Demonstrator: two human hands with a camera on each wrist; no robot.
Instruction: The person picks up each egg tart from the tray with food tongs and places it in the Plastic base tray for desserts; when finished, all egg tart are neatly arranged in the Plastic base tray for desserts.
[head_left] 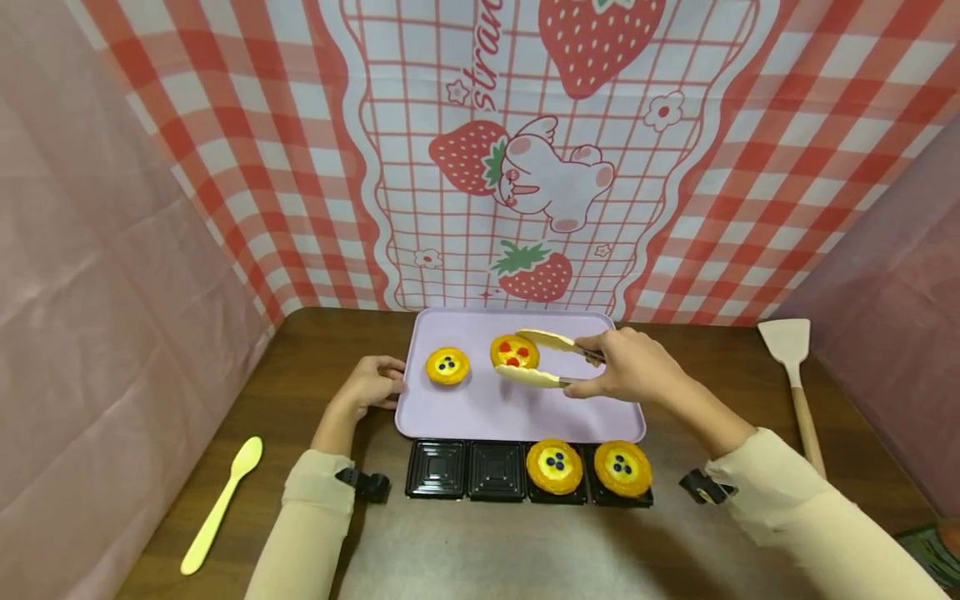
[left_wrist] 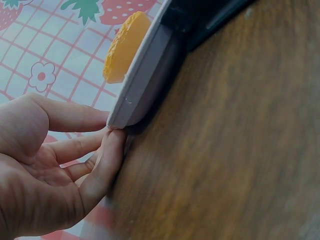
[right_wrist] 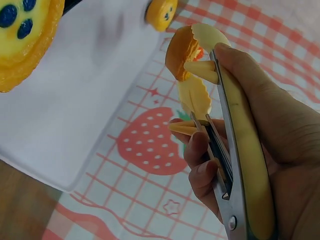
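Holds yellow-and-metal tongs (head_left: 531, 377) in the right grip (head_left: 633, 362), just right of frame centre. Clamps between the tong tips a round, golden, red-topped tart (head_left: 514, 353), directly left of that grip along the tongs' long axis, over a pale lilac rectangular tray (head_left: 457, 419). Pinches the tray's left rim in the left grip (head_left: 371, 385), farther from this tart. Shows, directly below the tray in the frame, black square plastic compartments (head_left: 437, 468), with blue-dotted tarts (head_left: 555, 467) in the right two.
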